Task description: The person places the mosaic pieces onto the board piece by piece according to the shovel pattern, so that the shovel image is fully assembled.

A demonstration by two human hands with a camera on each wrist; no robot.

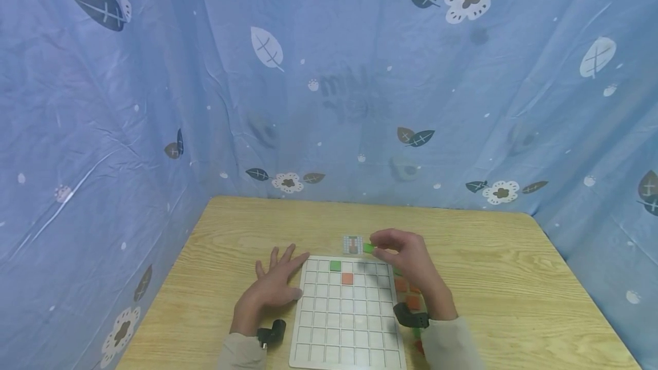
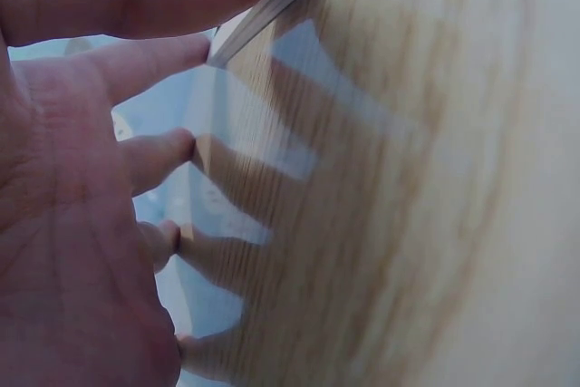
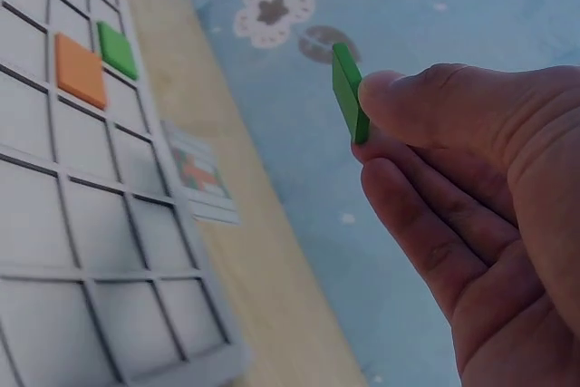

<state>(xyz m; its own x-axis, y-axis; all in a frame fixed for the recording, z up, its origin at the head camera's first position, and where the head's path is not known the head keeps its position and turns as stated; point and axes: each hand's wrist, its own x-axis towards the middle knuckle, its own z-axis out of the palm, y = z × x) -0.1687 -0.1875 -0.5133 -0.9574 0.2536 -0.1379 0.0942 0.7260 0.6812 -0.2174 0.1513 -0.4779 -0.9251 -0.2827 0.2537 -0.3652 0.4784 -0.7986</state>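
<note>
Right hand: here the right hand [image 1: 408, 256] is hovering past the board's far edge, thumb and fingertips pinching one small square, grasping it by the edge!
Green tile: the held green tile [image 3: 349, 97] is standing on edge between those fingers in the right wrist view; from the head view it is showing just right of the pattern card.
Pattern card: a small printed pattern card [image 1: 353, 245] is lying beyond the far edge, showing a grid with orange and green in its middle.
Left hand: over on the other side, the left hand [image 1: 275, 284] is spreading its fingers, grasping nothing, forefinger and thumb touching the board's left edge.
Grid board: the white grid board [image 1: 333, 320] is lying between the two arms, carrying two tiles.
Tiles in place: a placed green tile [image 1: 336, 266] is sitting in the far row, third cell from the left; an orange tile [image 1: 347, 278] is filling the next row's fourth cell, diagonal to it.
Loose tiles: orange, green and red loose tiles [image 1: 413, 302] are lying along the board's right side, the right arm partly hiding them.
Backdrop: a blue curtain [image 1: 360, 101] is hanging behind the wooden table [image 1: 514, 278].
</note>
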